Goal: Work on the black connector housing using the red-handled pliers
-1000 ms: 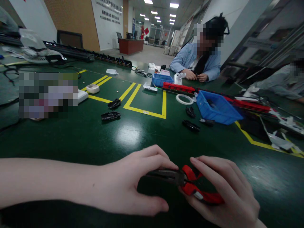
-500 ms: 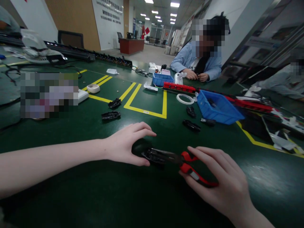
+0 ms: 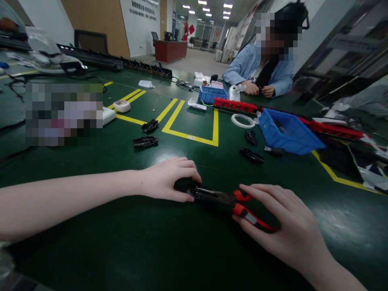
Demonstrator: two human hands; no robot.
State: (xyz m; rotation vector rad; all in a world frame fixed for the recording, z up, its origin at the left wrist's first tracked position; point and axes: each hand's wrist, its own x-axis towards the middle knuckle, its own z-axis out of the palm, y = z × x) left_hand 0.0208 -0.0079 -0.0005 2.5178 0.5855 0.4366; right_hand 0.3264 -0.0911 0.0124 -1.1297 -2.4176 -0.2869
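Observation:
My right hand (image 3: 291, 226) is closed around the red-handled long-nose pliers (image 3: 242, 208), with the handles slightly apart. The plier jaws lie along a dark, glossy black plastic part (image 3: 198, 192) just over the green tabletop. Curled around the near end of that part is my left hand (image 3: 169, 178), its thumb below and its fingers above. How the jaws meet the part is too dark to make out.
Black plastic pieces (image 3: 146, 141) lie ahead on the left, and several more (image 3: 251, 155) on the right beside a blue bin (image 3: 291, 133). A white ring (image 3: 243, 121) and a tape roll (image 3: 121, 106) lie farther back. Across the table sits a person (image 3: 245, 64).
My left thumb and fingers have closed in on the black plastic part. The part has turned a little between the hand and the pliers. The view has shifted slightly.

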